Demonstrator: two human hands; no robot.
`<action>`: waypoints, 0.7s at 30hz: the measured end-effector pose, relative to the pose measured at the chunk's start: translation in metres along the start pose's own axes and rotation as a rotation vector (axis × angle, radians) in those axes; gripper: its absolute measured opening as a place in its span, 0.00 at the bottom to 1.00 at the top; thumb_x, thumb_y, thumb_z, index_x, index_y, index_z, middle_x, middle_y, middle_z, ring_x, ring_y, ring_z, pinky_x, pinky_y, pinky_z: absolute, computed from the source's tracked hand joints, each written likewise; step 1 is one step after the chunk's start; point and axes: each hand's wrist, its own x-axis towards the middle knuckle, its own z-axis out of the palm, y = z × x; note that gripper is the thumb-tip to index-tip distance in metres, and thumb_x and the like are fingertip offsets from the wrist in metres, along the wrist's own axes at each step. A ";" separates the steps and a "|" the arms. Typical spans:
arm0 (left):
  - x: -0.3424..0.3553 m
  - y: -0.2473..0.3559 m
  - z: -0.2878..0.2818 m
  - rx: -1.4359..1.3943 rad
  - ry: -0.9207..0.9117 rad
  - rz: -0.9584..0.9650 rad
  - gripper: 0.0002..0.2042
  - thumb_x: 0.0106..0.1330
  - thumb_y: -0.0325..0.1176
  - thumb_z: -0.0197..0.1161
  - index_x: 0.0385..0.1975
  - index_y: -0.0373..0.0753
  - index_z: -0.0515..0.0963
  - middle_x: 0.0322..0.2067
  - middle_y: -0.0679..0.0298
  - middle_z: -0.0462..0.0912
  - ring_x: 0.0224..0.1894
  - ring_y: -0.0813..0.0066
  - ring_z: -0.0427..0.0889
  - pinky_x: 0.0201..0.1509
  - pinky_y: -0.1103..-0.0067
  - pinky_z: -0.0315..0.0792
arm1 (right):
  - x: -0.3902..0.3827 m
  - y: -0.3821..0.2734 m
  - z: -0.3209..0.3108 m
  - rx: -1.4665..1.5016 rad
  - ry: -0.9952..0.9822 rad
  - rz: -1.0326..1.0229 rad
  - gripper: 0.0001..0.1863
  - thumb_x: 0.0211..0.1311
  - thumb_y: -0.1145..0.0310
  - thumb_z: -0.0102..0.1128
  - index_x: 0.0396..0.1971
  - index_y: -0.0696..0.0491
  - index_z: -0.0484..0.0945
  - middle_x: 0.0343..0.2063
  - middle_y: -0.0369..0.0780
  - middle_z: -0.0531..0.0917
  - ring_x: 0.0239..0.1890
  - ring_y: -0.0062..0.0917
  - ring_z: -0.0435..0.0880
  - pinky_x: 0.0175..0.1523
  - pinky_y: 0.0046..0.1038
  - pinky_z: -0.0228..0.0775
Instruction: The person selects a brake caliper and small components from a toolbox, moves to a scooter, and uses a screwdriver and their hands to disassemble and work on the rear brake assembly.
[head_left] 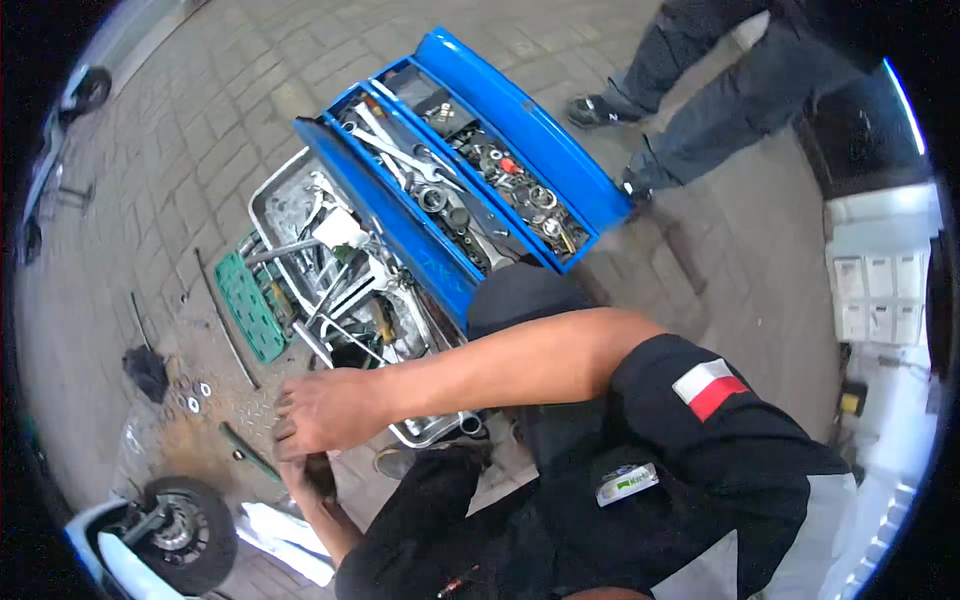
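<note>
Both hands meet low over the brick paving (200,130), right by a scatter of washers (195,395). The right hand (330,410) reaches across with its fingers (290,405) bunched close, and I can't tell if they grip anything. The left hand (305,475) sits just under it, mostly hidden, so can't tell its fingers either. Behind them stands an open blue cantilever toolbox (520,120) full of wrenches and sockets, beside a metal tray (270,195) of tools. A small wheel (185,530) lies near the left hand.
</note>
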 end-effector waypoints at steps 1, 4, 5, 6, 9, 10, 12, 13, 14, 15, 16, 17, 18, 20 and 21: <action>0.003 0.026 -0.006 0.116 0.000 -0.046 0.27 0.61 0.41 0.67 0.56 0.33 0.69 0.55 0.56 0.75 0.58 0.62 0.74 0.65 0.66 0.65 | 0.005 -0.003 -0.004 -0.039 0.096 -0.050 0.06 0.56 0.65 0.54 0.32 0.45 0.78 0.29 0.35 0.82 0.41 0.32 0.82 0.48 0.37 0.68; 0.025 0.098 0.039 0.293 -0.088 -0.071 0.21 0.60 0.31 0.69 0.52 0.34 0.72 0.49 0.61 0.77 0.51 0.71 0.77 0.58 0.75 0.70 | 0.010 -0.007 -0.030 -0.088 0.312 -0.122 0.05 0.58 0.64 0.51 0.32 0.44 0.76 0.30 0.34 0.81 0.40 0.31 0.81 0.48 0.38 0.69; 0.029 0.122 0.063 0.433 -0.058 -0.053 0.19 0.60 0.28 0.68 0.50 0.34 0.73 0.48 0.61 0.78 0.50 0.72 0.77 0.57 0.76 0.70 | 0.011 -0.010 -0.040 -0.152 0.390 -0.125 0.06 0.58 0.64 0.51 0.34 0.44 0.76 0.33 0.34 0.81 0.42 0.31 0.81 0.50 0.37 0.69; 0.032 0.142 0.082 0.571 -0.023 -0.031 0.18 0.60 0.26 0.67 0.49 0.33 0.73 0.46 0.61 0.78 0.49 0.73 0.77 0.55 0.78 0.70 | 0.013 -0.012 -0.049 -0.213 0.465 -0.129 0.07 0.59 0.63 0.51 0.35 0.44 0.76 0.36 0.33 0.82 0.44 0.30 0.81 0.51 0.37 0.70; 0.045 0.184 0.108 0.688 -0.067 0.121 0.16 0.64 0.27 0.63 0.51 0.32 0.74 0.49 0.57 0.79 0.50 0.71 0.77 0.56 0.75 0.70 | 0.012 -0.014 -0.082 -0.221 0.596 -0.145 0.24 0.51 0.62 0.62 0.51 0.44 0.75 0.50 0.39 0.77 0.52 0.35 0.77 0.56 0.37 0.69; 0.048 0.191 0.131 0.657 -0.026 0.192 0.17 0.65 0.28 0.61 0.53 0.32 0.73 0.50 0.55 0.79 0.51 0.69 0.78 0.56 0.73 0.71 | 0.011 -0.015 -0.095 -0.237 0.703 -0.164 0.30 0.49 0.62 0.66 0.56 0.44 0.73 0.56 0.41 0.74 0.56 0.36 0.75 0.58 0.37 0.68; 0.052 0.196 0.171 0.413 0.005 0.297 0.20 0.70 0.33 0.59 0.59 0.33 0.69 0.54 0.51 0.76 0.52 0.65 0.77 0.61 0.68 0.68 | 0.004 -0.012 -0.115 -0.006 0.873 -0.063 0.37 0.48 0.61 0.71 0.62 0.45 0.68 0.62 0.44 0.68 0.61 0.41 0.70 0.62 0.39 0.65; 0.057 0.198 0.175 0.329 0.006 0.353 0.23 0.72 0.34 0.55 0.64 0.34 0.63 0.58 0.49 0.73 0.54 0.62 0.76 0.64 0.64 0.65 | 0.002 -0.011 -0.128 0.073 0.944 -0.047 0.33 0.54 0.60 0.70 0.60 0.48 0.69 0.60 0.46 0.69 0.61 0.43 0.69 0.63 0.41 0.65; 0.056 0.196 0.185 0.331 0.013 0.377 0.23 0.72 0.34 0.55 0.64 0.34 0.63 0.58 0.49 0.73 0.54 0.62 0.76 0.64 0.64 0.65 | -0.004 -0.011 -0.146 0.161 0.960 -0.016 0.33 0.53 0.60 0.70 0.59 0.51 0.69 0.60 0.47 0.67 0.63 0.45 0.68 0.64 0.41 0.64; 0.051 0.190 0.198 0.202 -0.006 0.398 0.23 0.72 0.34 0.55 0.64 0.34 0.63 0.58 0.50 0.73 0.55 0.61 0.76 0.64 0.65 0.66 | -0.012 -0.011 -0.148 0.123 0.973 0.093 0.33 0.54 0.59 0.70 0.59 0.52 0.68 0.60 0.47 0.67 0.63 0.44 0.67 0.65 0.41 0.63; 0.048 0.190 0.203 0.072 -0.023 0.442 0.23 0.72 0.34 0.55 0.64 0.35 0.63 0.59 0.51 0.73 0.55 0.60 0.75 0.64 0.65 0.66 | -0.017 -0.007 -0.148 0.087 0.979 0.179 0.33 0.54 0.59 0.69 0.60 0.53 0.68 0.61 0.47 0.66 0.64 0.44 0.67 0.65 0.41 0.63; 0.042 0.184 0.207 0.133 -0.153 0.497 0.21 0.71 0.35 0.57 0.62 0.36 0.65 0.57 0.52 0.74 0.54 0.61 0.76 0.62 0.65 0.68 | -0.023 -0.006 -0.146 0.105 0.933 0.233 0.33 0.55 0.58 0.69 0.60 0.51 0.69 0.61 0.46 0.66 0.65 0.43 0.66 0.66 0.40 0.63; 0.037 0.175 0.211 0.185 -0.288 0.550 0.20 0.70 0.36 0.58 0.59 0.37 0.68 0.54 0.54 0.76 0.53 0.61 0.76 0.60 0.65 0.69 | -0.031 -0.004 -0.141 0.119 0.881 0.293 0.33 0.56 0.57 0.69 0.60 0.50 0.69 0.61 0.46 0.66 0.65 0.42 0.65 0.66 0.40 0.62; 0.034 0.167 0.224 0.077 -0.321 0.490 0.17 0.68 0.34 0.62 0.54 0.36 0.73 0.50 0.55 0.79 0.49 0.63 0.79 0.55 0.67 0.73 | -0.039 0.006 -0.133 0.110 0.731 0.355 0.31 0.57 0.57 0.68 0.60 0.47 0.70 0.61 0.44 0.67 0.64 0.42 0.68 0.64 0.40 0.65; 0.034 0.168 0.231 0.083 -0.164 0.458 0.16 0.65 0.32 0.65 0.50 0.34 0.76 0.47 0.55 0.81 0.46 0.63 0.80 0.51 0.67 0.75 | -0.041 0.012 -0.131 0.122 0.661 0.385 0.30 0.57 0.57 0.68 0.59 0.46 0.70 0.61 0.44 0.67 0.63 0.43 0.69 0.63 0.40 0.67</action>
